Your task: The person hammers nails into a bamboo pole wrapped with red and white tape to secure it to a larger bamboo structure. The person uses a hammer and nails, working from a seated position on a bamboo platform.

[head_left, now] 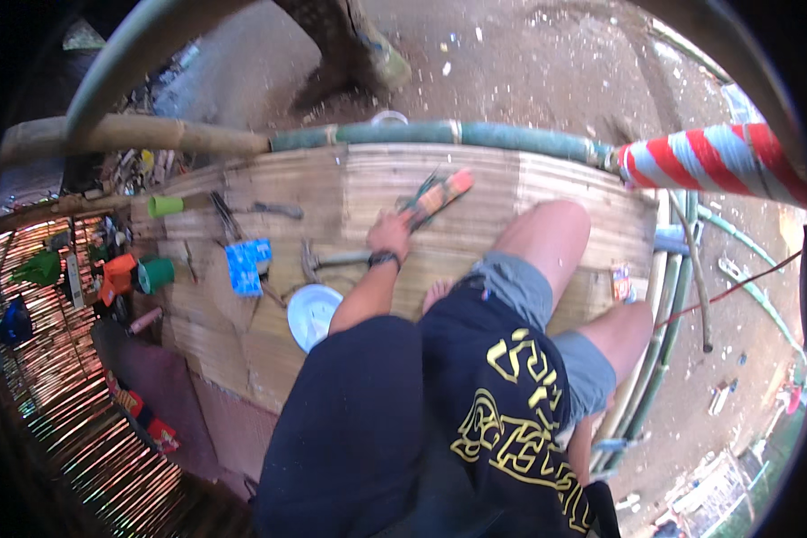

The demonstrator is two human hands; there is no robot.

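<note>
Gripping the saw (435, 197) by its handle, the left hand (388, 235) is closed around it, blade pointing to 1 o'clock across the platform (529, 193). The right hand is out of view. A hammer (327, 261) lies just at 8 o'clock of the hand. Steadying the wrist and keeping strokes long along the slats would likely serve best.

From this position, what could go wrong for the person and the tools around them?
1. The left hand grips an orange-handled tool near the bare knee; a slip might cut skin.
2. The bamboo platform is raised, and the person sits near its open edge, so leaning out might cause a fall.
3. The hammer and white bowl lie loose beside the arm and might be knocked off.
</note>
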